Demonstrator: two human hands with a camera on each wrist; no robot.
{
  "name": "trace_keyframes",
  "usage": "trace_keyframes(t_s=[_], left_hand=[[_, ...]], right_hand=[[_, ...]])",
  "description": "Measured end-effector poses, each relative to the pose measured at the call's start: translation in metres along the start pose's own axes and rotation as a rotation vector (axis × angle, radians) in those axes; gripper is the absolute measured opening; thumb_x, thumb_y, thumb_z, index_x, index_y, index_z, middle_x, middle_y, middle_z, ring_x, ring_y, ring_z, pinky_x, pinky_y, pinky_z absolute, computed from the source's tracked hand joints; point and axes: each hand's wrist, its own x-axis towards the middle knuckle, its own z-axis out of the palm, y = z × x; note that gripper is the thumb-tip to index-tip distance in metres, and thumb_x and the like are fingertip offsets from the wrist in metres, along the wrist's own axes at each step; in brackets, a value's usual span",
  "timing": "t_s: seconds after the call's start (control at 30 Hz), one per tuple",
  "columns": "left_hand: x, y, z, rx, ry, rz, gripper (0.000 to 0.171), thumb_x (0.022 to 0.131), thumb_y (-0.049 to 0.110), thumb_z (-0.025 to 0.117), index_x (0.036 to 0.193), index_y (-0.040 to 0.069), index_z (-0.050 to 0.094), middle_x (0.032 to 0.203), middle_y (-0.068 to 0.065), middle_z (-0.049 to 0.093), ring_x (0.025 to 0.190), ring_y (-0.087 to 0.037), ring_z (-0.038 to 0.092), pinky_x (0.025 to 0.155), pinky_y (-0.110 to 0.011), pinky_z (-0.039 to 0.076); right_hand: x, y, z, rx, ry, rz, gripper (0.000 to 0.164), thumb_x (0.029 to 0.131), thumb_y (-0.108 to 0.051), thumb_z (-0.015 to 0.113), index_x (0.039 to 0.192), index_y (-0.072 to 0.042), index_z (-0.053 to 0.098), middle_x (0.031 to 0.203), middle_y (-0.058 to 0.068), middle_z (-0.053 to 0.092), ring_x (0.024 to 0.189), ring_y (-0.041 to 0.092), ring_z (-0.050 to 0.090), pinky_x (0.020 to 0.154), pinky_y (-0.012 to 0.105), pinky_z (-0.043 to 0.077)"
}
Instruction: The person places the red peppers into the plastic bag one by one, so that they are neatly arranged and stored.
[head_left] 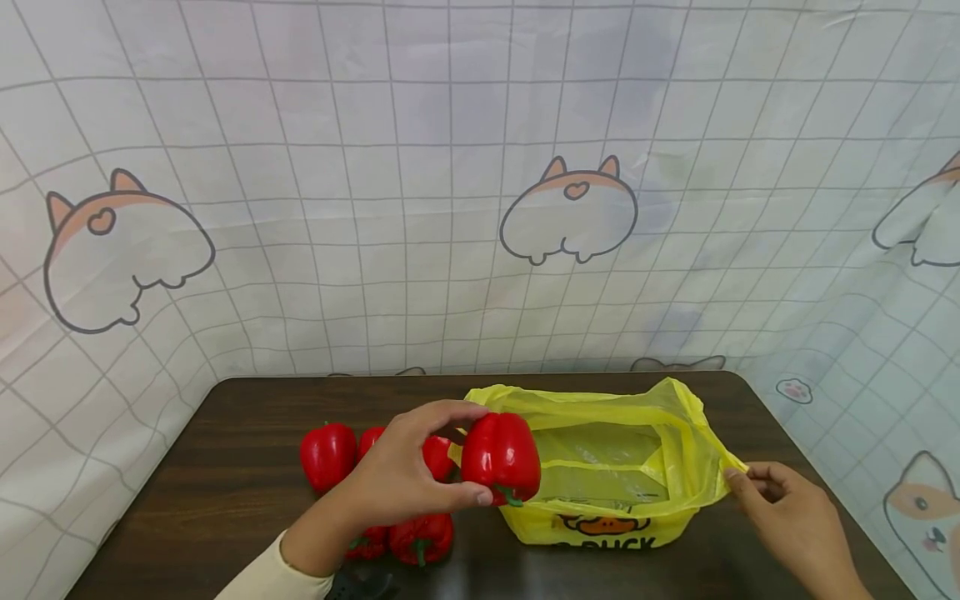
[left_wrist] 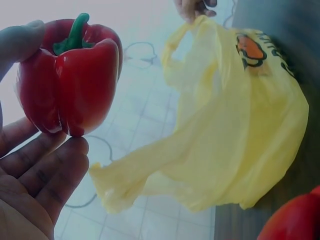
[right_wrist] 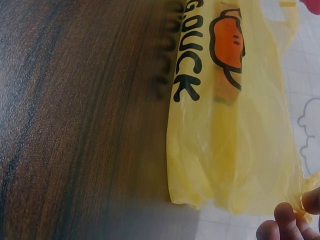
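Observation:
A glossy red bell pepper (head_left: pixel 501 457) with a green stem is held up between the thumb and fingers of my left hand (head_left: pixel 416 462), at the left side of a yellow plastic bag (head_left: pixel 600 521). The bag stands with its mouth wide, a duck print on its front. My right hand (head_left: pixel 795 517) pinches the bag's right handle and draws it outward. In the left wrist view the pepper (left_wrist: pixel 75 80) is clear of the bag (left_wrist: pixel 235 125), its stem upward. The right wrist view shows fingertips (right_wrist: pixel 285 220) on the bag's corner.
Several more red peppers (head_left: pixel 328 457) lie on the dark wooden table (head_left: pixel 202 492) left of the bag, partly hidden behind my left hand and forearm. Behind the table hangs a white gridded cloth (head_left: pixel 420 208) with cartoon animals.

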Motion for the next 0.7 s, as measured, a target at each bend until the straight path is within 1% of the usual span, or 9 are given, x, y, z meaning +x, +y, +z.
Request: trace_keyframes(t_s=[0.1,0.2,0.43,0.7], left_hand=[[0.006,-0.002,0.004,0.028,0.002,0.017,0.067,0.077,0.030,0.091,0.136,0.024,0.060,0.126,0.014,0.064,0.107,-0.016,0.065,0.082,-0.037,0.060],[0.011,-0.003,0.008,0.041,0.006,0.017,0.068,0.077,0.032,0.091,0.137,0.024,0.060,0.124,0.015,0.065,0.107,-0.014,0.064,0.084,-0.038,0.059],[0.023,-0.006,0.018,0.038,0.008,0.017,0.068,0.076,0.032,0.091,0.137,0.023,0.060,0.124,0.014,0.065,0.108,-0.012,0.064,0.088,-0.037,0.058],[0.038,-0.012,0.033,0.026,0.022,-0.021,0.067,0.077,0.035,0.090,0.136,0.023,0.061,0.125,0.014,0.064,0.108,-0.012,0.065,0.092,-0.039,0.056]], right_hand=[[0.004,0.000,0.000,0.001,-0.007,0.008,0.059,0.102,-0.055,0.053,0.118,0.000,0.066,0.092,0.004,0.075,0.076,0.015,0.066,0.061,0.034,0.049],[0.009,-0.001,0.000,0.005,-0.013,0.021,0.061,0.102,-0.056,0.053,0.119,0.001,0.065,0.093,0.005,0.076,0.077,0.015,0.066,0.061,0.034,0.050],[0.019,-0.001,0.001,0.009,-0.024,0.034,0.064,0.102,-0.056,0.053,0.121,0.003,0.064,0.093,0.006,0.076,0.076,0.015,0.066,0.060,0.034,0.050],[0.031,-0.001,0.002,0.001,-0.018,0.037,0.062,0.102,-0.056,0.053,0.119,0.002,0.065,0.092,0.003,0.075,0.076,0.015,0.065,0.060,0.034,0.050]])
